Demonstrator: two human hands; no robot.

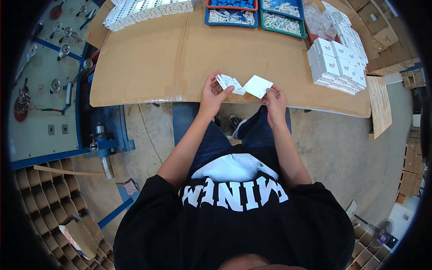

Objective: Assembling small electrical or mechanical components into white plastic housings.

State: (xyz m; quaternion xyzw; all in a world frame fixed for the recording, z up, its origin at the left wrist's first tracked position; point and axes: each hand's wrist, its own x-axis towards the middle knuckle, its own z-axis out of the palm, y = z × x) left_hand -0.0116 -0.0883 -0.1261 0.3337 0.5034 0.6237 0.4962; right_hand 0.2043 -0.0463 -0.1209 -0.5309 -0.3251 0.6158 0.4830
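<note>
Head | left hand (210, 99): pinching one white part (231, 84) | right hand (276, 104): gripping one white square (257, 86) | four trays (230, 25)

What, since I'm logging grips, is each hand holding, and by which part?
Left hand: a white, roughly rectangular, uneven-faced piece, by its left end. Right hand: a flat, white, square piece, by its right edge.

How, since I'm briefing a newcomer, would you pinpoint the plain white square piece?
Find the brown table's near edge. There, the right hand holds the white square piece. Its visible face is plain, unlike the uneven piece in the left hand.
</note>
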